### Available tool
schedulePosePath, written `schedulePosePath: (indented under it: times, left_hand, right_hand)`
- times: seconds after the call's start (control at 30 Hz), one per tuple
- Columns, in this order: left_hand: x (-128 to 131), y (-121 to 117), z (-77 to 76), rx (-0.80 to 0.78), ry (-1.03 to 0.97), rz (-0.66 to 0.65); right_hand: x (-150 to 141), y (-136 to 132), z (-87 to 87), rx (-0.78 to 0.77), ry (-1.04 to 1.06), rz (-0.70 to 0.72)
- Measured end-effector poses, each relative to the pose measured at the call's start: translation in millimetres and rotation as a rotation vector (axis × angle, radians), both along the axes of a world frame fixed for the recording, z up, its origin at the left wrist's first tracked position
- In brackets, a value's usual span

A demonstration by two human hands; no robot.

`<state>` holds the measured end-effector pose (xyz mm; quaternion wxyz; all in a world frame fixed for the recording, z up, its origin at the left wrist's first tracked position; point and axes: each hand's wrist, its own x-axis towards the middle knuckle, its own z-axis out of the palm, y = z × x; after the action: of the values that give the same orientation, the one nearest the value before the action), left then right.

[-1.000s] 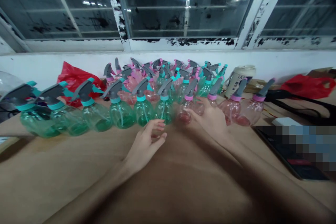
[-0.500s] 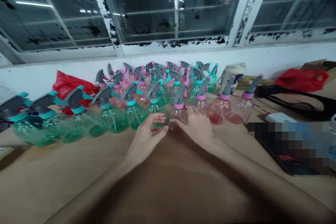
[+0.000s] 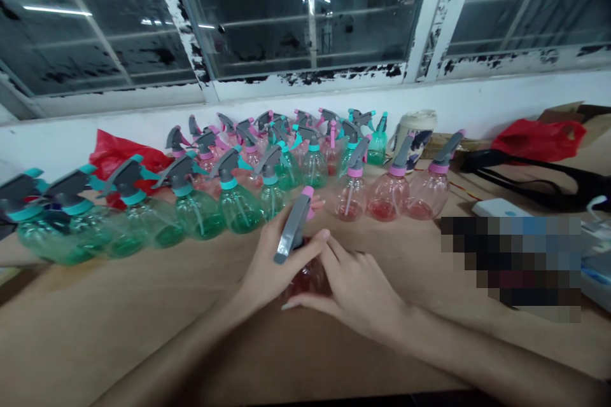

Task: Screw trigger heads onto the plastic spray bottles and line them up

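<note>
Between my hands, close to me, is a pink spray bottle (image 3: 309, 276) with a grey and pink trigger head turned at an angle. My left hand (image 3: 273, 259) wraps round its neck, thumb across the front; the collar is hidden. Lower down, my right hand (image 3: 360, 283) grips the clear pink body from the right side. Just beyond stands a row of green spray bottles (image 3: 241, 206) to the left, and three pink spray bottles (image 3: 389, 197) with a little red liquid to the right.
More pink and green spray bottles (image 3: 314, 165) crowd behind, near the wall. Red plastic bags (image 3: 119, 156) lie at left and right. A pale printed cup (image 3: 414, 140), a black strap-like object (image 3: 529, 178), a white box (image 3: 499, 211) and a pixelated patch are on the right.
The pink bottle has come out of the front row towards me, leaving a gap there. My left hand has closed round its neck, my right hand round its body.
</note>
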<state>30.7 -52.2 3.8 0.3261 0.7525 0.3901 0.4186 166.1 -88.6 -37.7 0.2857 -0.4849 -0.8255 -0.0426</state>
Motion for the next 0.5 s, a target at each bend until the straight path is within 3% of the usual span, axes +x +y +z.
schedulePosePath:
  times: [0.1, 0.2, 0.37, 0.5]
  left_hand:
    - [-4, 1, -5.5, -0.011, -0.007, 0.039]
    - [-8, 5, -10.7, -0.034, 0.003, 0.078]
    - [-3, 18, -10.5, -0.008, 0.028, 0.074]
    - [5, 31, -6.8, -0.025, 0.011, 0.071]
  right_hand:
    - [16, 6, 1.7, -0.096, 0.037, 0.138]
    - [42, 17, -5.3, -0.172, 0.061, 0.174]
    - [79, 37, -38.9, -0.178, 0.077, 0.119]
    - [87, 45, -60.6, -0.135, 0.079, 0.151]
